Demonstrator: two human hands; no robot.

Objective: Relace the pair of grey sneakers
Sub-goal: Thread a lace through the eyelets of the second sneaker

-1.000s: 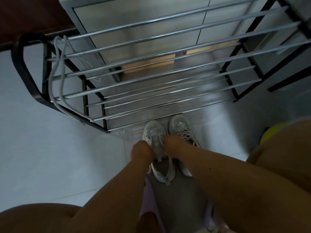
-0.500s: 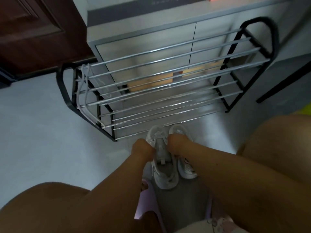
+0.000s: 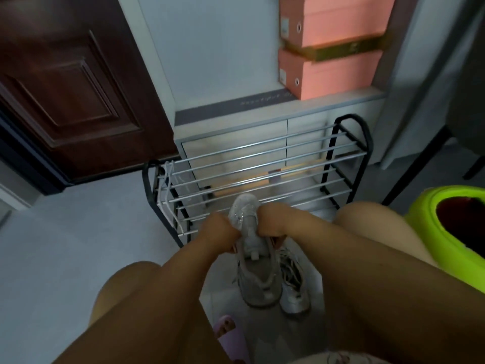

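Note:
An unlaced grey sneaker (image 3: pixel 256 279) is held toe-forward in front of me, its tongue showing bare. My left hand (image 3: pixel 219 231) grips its left side at the eyelets. My right hand (image 3: pixel 270 222) grips the right side. The second grey sneaker (image 3: pixel 292 287), still laced, lies on the floor just to the right of it, partly hidden. A loose white shoelace (image 3: pixel 165 195) hangs over the left end of the shoe rack (image 3: pixel 262 164).
The metal shoe rack stands right ahead against a grey cabinet (image 3: pixel 236 114) with pink boxes (image 3: pixel 330 48) on it. A dark wooden door (image 3: pixel 70 88) is at the left. A green bin (image 3: pixel 456 232) sits at the right. My knees flank the shoes; a pink slipper (image 3: pixel 225 329) is below.
The view has tilted upward, showing the cabinet, boxes and door. The sneaker in both hands has come up off the floor and closer to me; the other sneaker stays on the floor.

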